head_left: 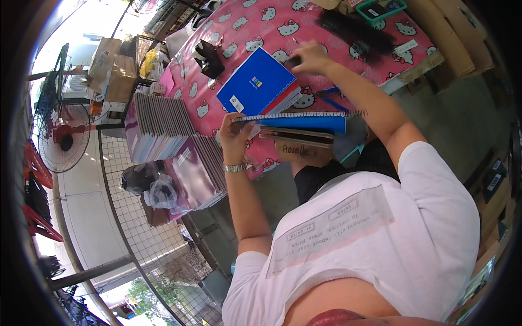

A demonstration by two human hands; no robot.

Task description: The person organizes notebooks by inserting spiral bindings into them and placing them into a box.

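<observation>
Left hand [235, 138] fingers are gripping a blue spiral notebook [296, 120]; right hand [311, 57] fingers are resting curled on the worktop [261, 27]; a green tray [380, 10] is holding dark items.

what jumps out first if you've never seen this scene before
The bright pink cartoon-cat tablecloth fills the upper middle, with a blue spiral notebook lying on it. Just below, the left hand grips the end of another blue spiral notebook held level over a brown block, while the right hand reaches to the table above. At left, stacks of purple-covered notebooks sit on a wire rack.
</observation>
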